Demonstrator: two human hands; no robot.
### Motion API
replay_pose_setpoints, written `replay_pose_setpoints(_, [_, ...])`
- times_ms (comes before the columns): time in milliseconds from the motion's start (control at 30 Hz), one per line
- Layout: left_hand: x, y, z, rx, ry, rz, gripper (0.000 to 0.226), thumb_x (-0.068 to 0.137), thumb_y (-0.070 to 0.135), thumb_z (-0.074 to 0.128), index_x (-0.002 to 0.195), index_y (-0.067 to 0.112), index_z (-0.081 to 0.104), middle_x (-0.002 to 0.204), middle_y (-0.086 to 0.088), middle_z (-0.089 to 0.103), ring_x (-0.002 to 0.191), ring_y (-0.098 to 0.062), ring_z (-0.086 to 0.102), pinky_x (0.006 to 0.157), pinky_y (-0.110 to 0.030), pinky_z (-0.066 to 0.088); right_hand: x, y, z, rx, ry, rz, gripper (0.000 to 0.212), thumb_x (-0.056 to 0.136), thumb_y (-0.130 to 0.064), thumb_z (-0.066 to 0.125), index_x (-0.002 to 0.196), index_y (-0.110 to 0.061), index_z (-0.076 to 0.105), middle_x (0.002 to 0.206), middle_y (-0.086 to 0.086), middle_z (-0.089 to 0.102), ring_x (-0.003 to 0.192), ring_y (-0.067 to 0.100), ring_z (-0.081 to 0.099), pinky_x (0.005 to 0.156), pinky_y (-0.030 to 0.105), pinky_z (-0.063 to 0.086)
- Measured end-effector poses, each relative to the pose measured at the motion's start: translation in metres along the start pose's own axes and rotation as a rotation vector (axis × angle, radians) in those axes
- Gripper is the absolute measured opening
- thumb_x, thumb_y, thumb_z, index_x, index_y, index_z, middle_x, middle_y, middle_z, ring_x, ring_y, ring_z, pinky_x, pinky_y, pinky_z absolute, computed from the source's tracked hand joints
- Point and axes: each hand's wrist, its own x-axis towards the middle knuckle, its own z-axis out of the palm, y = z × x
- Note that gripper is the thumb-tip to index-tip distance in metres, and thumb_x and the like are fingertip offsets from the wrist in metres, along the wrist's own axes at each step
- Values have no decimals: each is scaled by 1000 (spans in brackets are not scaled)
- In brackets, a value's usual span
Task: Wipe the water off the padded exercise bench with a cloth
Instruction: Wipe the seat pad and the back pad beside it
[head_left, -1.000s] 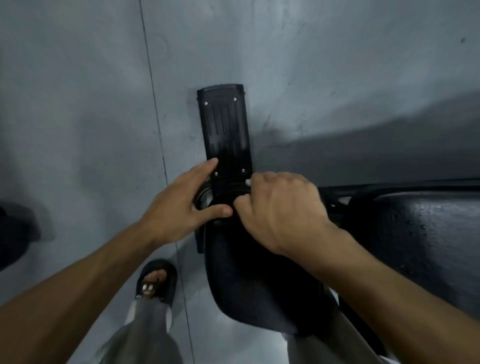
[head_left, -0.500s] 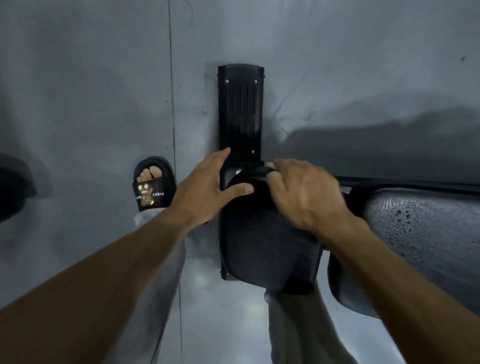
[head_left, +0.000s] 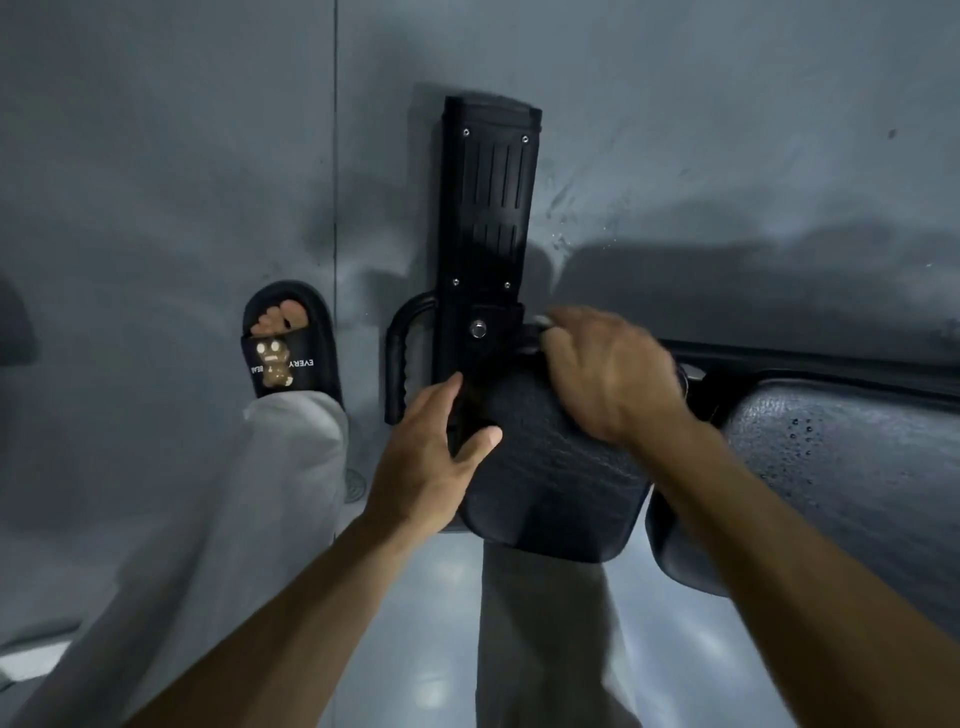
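Head view: we find the right hand (head_left: 610, 371) curled over the far edge of the small seat pad (head_left: 550, 483), a pale scrap of cloth (head_left: 543, 321) showing at its fingertips. The left hand (head_left: 426, 457) lies open-fingered on the pad's left edge. Droplets (head_left: 802, 428) remain on the bench (head_left: 841, 467) at right. We judge wiping is under way; next, carry the cloth there.

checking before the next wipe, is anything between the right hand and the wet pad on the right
Nothing visible blocks it. The right hand rests on the small seat pad; the droplet-covered back pad lies just to its right across a narrow gap.
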Motion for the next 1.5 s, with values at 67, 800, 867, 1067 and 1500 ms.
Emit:
replay_pose_setpoints(67, [-7,-9,3,-11,-37,-12,69,97,41,66,157,24,38,153,6,46,137,-10,46,106,-18,35,-7,20,-9,-38,29,133,41,104,-36,27,102,-15,61,110,11,67,94,34,58,77,39,44])
replay_pose_setpoints(800, [-5,-17,-6,-16,-221,-19,66,105,40,50,163,31,20,159,6,38,140,-13,44,111,-31,41,-15,23,-8,-14,67,340,22,102,-2,37,119,2,51,114,27,59,99,45,59,79,44,47])
replay_pose_setpoints(867, [-4,-17,-7,-17,-230,-28,67,105,41,50,163,31,19,159,6,37,140,-14,44,111,-31,41,-2,1,-10,-117,16,173,24,105,-14,34,110,-3,55,108,21,63,97,40,60,87,43,48])
replay_pose_setpoints(1067, [-7,-12,-7,-32,-243,-49,73,104,42,53,164,27,16,165,3,29,147,-17,38,118,-35,35,17,-11,-5,-83,-139,-120,58,99,-47,13,113,-15,60,108,9,65,95,28,61,85,41,50])
replay_pose_setpoints(1500, [-33,-27,12,-222,-113,-102,70,101,35,60,162,30,25,162,4,35,147,-13,37,120,-36,33,33,-50,7,-132,-294,-297,66,97,-51,12,112,-23,69,122,3,69,105,26,64,89,42,54])
